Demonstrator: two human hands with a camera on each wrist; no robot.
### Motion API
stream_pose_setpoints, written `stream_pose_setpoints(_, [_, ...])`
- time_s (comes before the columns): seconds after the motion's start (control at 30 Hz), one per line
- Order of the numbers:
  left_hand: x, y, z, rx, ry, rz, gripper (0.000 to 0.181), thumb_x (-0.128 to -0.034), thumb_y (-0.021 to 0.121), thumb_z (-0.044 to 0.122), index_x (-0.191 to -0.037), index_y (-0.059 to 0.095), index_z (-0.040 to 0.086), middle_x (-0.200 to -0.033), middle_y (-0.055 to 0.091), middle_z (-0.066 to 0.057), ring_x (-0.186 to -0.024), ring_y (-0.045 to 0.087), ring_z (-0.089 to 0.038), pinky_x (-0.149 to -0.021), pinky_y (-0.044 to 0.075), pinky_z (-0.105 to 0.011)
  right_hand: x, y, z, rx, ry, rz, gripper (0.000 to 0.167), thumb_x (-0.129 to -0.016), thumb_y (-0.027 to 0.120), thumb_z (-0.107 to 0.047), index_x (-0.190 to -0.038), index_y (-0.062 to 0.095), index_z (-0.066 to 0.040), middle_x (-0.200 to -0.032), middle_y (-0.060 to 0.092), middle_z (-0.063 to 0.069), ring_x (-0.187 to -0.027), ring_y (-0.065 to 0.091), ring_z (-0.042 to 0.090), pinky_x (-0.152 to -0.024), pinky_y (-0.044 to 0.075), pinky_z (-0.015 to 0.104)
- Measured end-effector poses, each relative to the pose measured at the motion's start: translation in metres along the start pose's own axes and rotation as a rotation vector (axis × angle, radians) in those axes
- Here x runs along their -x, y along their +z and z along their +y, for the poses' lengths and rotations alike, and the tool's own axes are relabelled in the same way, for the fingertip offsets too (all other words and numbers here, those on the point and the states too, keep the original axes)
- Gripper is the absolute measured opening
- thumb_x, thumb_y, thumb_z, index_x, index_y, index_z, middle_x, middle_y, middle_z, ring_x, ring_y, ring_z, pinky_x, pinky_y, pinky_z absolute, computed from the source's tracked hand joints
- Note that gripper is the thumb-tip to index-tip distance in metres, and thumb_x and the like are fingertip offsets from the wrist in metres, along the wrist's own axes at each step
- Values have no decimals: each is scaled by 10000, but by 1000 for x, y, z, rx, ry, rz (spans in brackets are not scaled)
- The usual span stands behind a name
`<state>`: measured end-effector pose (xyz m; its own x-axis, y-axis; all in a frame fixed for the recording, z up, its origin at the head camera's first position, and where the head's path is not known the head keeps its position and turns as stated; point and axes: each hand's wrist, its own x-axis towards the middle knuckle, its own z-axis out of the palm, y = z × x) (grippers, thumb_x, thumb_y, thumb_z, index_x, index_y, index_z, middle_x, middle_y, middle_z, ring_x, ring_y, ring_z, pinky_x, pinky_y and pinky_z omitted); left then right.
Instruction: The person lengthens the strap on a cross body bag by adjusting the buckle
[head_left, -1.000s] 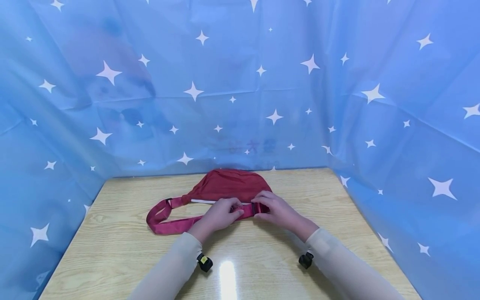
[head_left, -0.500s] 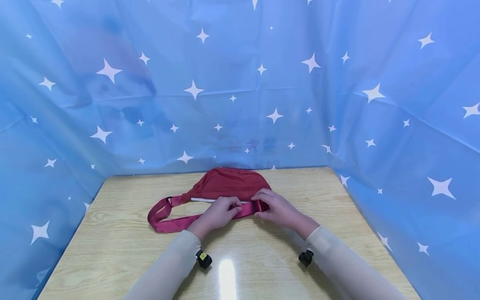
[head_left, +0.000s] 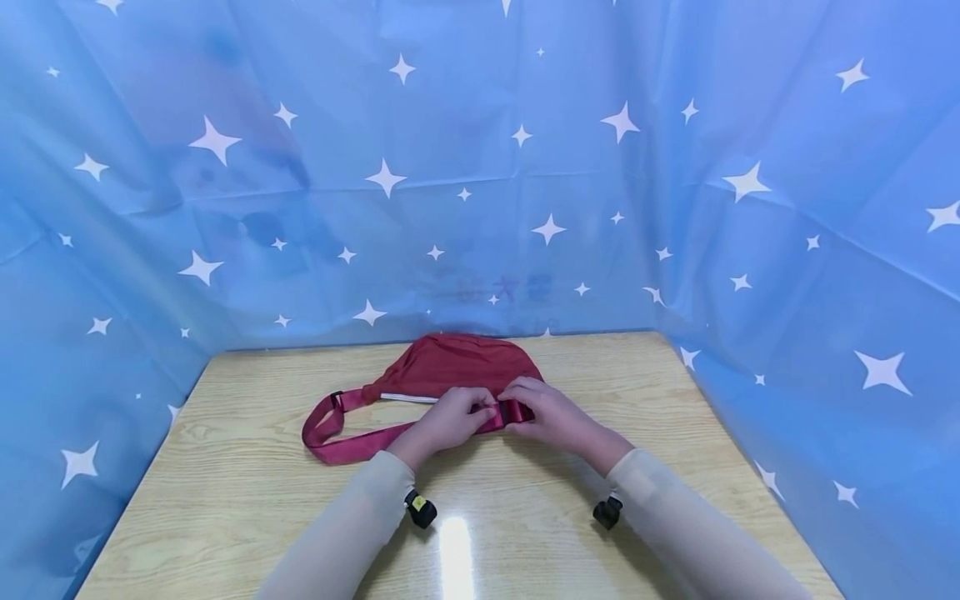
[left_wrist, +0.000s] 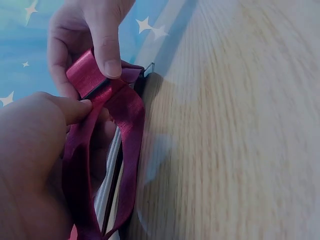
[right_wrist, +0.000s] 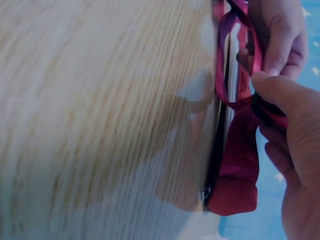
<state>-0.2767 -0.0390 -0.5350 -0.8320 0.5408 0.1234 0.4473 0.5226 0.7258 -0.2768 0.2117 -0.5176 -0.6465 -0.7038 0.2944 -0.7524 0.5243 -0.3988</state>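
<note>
The red bag (head_left: 465,367) lay at the far edge of the table (head_left: 225,508), near the middle, its rounded side towards the blue, star-printed curtain (head_left: 450,117). A white strip (head_left: 407,397) showed along its near side. From the bag's left end the strap (head_left: 352,448) looped out to the left, past a black slider (head_left: 337,401), and came back to the right in front of the bag. There the left hand (head_left: 452,417) pinched it between thumb and fingers, its thumb beside a black buckle (left_wrist: 94,90). Just to the right, the right hand (head_left: 555,418) gripped the strap at that buckle, thumb on one face and fingers curled behind. The wrist views showed the strap forming a narrow loop beside the hands. Pale sleeves (head_left: 337,533) covered both forearms, and a black camera (head_left: 422,511) hung at the left wrist.
</note>
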Motion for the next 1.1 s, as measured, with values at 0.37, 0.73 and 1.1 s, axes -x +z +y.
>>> stream_pose_setpoints(0.37, [17,-12,-3,-25,-70,24,85,-1092,735,236,-1163,767,201,-1055,744,90,-1005,686,-98,-966,576,-380,5,1,0,-40,25,50,487,-902,955,-160,-1326,744,-44,-1282,707,42,-1183,670,222,-1018,584,444])
stream_pose_setpoints(0.73, [26,-18,-13,-25,-78,1,51,-1096,729,186,-1054,750,206,-902,666,104,-844,604,-111,-823,526,-334,6,-2,1,-71,56,59,485,-904,954,-167,-1328,731,-93,-1281,691,-8,-1174,649,174,-996,587,427])
stream_pose_setpoints(1.1, [21,-16,-9,25,-45,-1,78,-1111,707,200,-1046,744,219,-880,656,93,-814,592,-108,-808,521,-340,3,-1,2,-93,52,44,472,-902,953,-158,-1307,715,-107,-1270,687,-20,-1182,643,157,-1009,576,416])
